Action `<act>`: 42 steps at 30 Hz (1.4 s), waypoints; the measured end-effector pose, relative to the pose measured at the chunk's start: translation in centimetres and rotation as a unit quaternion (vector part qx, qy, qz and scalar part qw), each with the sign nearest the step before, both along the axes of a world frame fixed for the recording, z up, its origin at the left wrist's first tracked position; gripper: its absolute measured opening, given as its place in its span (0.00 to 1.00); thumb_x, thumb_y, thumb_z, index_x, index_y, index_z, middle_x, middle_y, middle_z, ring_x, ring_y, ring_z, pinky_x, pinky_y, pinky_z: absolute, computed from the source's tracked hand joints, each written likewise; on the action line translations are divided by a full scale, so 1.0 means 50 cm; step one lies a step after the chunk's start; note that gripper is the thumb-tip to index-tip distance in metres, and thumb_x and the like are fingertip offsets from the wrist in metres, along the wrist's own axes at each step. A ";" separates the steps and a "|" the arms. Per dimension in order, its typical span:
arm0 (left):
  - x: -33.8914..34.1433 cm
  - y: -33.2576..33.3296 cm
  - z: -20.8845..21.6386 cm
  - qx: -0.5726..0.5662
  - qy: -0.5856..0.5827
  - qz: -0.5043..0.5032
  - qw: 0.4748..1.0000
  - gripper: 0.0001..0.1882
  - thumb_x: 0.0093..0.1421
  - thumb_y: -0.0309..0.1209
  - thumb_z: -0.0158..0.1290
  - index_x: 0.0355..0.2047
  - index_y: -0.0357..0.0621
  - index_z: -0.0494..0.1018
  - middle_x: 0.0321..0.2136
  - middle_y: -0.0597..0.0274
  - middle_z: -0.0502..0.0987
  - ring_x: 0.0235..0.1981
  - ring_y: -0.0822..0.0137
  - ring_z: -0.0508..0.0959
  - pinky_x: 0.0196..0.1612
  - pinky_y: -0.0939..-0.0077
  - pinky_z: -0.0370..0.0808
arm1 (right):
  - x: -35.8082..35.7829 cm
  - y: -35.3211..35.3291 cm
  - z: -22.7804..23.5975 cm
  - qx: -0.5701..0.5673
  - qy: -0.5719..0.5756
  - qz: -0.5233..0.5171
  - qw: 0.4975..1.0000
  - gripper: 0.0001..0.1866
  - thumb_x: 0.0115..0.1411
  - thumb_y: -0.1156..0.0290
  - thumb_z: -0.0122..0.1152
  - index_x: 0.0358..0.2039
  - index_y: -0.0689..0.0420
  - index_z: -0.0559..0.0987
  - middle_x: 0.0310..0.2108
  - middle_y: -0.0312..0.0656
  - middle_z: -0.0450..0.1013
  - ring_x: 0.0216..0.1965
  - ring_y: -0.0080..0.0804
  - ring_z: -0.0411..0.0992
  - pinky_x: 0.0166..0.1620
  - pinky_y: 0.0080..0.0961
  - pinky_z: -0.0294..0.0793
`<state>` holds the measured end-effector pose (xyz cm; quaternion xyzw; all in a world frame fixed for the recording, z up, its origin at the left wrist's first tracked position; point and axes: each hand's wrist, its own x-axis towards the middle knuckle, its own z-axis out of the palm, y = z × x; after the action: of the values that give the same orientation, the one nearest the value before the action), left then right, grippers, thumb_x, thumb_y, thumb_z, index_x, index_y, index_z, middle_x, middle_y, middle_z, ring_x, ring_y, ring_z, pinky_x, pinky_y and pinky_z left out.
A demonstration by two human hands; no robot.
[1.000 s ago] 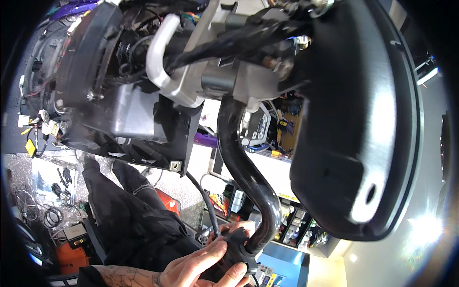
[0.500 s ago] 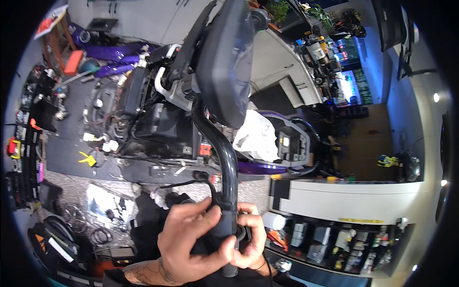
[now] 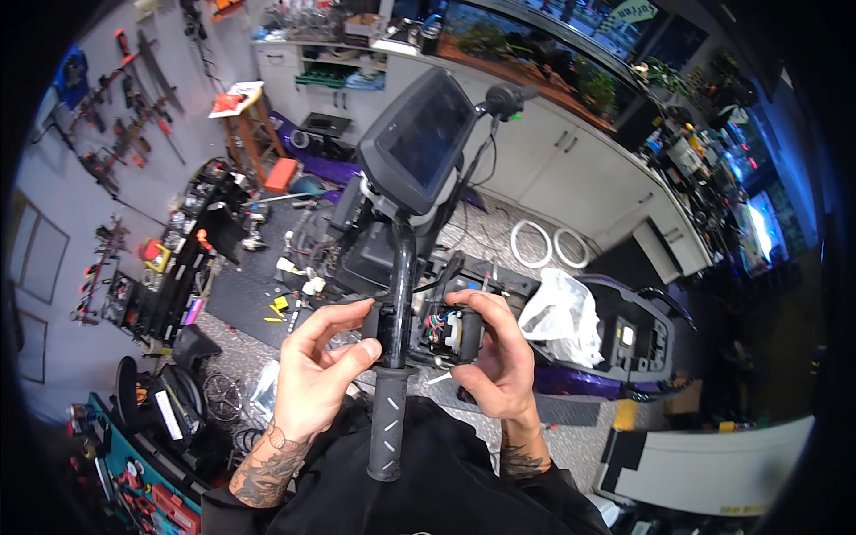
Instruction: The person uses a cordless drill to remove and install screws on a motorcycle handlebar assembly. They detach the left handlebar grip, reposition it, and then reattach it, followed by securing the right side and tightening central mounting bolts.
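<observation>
A black handlebar (image 3: 403,267) runs toward me and ends in a dark rubber grip (image 3: 388,428) with light slanted marks. Just above the grip, my left hand (image 3: 316,366) pinches a small black housing piece (image 3: 372,328) against the bar's left side. My right hand (image 3: 506,361) holds a black switch housing (image 3: 467,335) just right of the bar, its inner side turned toward the bar. Coloured wires (image 3: 437,325) and a pale part show inside it. A dark display (image 3: 423,134) is mounted at the far end of the bar.
Behind the bar lies a partly dismantled scooter body with purple panels (image 3: 571,382) and a white plastic bag (image 3: 566,316). Two white rings (image 3: 532,243) are on the floor. Tool racks (image 3: 143,281) stand left, a white cabinet (image 3: 704,468) right.
My hands, close together around the bar before, are now apart on either side of it. The switch housing's wired inside now shows. My view has tilted up, and the grip is visible.
</observation>
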<state>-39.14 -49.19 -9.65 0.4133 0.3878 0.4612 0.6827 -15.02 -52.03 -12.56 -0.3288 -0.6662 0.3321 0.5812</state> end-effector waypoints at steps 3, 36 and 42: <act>0.002 -0.010 0.001 0.004 0.023 0.017 1.000 0.23 0.62 0.17 0.61 0.59 0.35 0.75 0.53 0.56 0.76 0.57 0.70 0.75 0.53 0.74 0.81 | -0.004 -0.002 0.014 -0.067 0.026 0.037 0.997 0.38 0.55 0.76 0.76 0.64 0.68 0.70 0.61 0.52 0.68 0.61 0.39 0.68 0.59 0.31 0.72; -0.009 0.005 0.009 0.003 -0.021 -0.054 0.998 0.23 0.64 0.17 0.60 0.59 0.34 0.72 0.55 0.54 0.77 0.47 0.72 0.82 0.49 0.80 0.82 | -0.024 0.007 0.085 -0.050 -0.164 -0.042 0.984 0.39 0.38 0.69 0.87 0.53 0.66 0.81 0.51 0.51 0.75 0.50 0.42 0.77 0.52 0.33 0.79; -0.011 0.002 0.008 -0.003 -0.028 -0.059 0.998 0.23 0.64 0.16 0.59 0.60 0.33 0.72 0.56 0.53 0.76 0.48 0.69 0.82 0.50 0.79 0.83 | -0.026 0.013 0.087 -0.058 -0.173 -0.040 0.982 0.39 0.38 0.70 0.87 0.53 0.66 0.81 0.50 0.50 0.76 0.50 0.42 0.78 0.51 0.33 0.80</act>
<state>-39.69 -49.09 -9.26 0.4204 0.3451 0.4302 0.7205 -16.34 -51.37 -8.18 -0.4408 -0.7225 0.2849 0.4500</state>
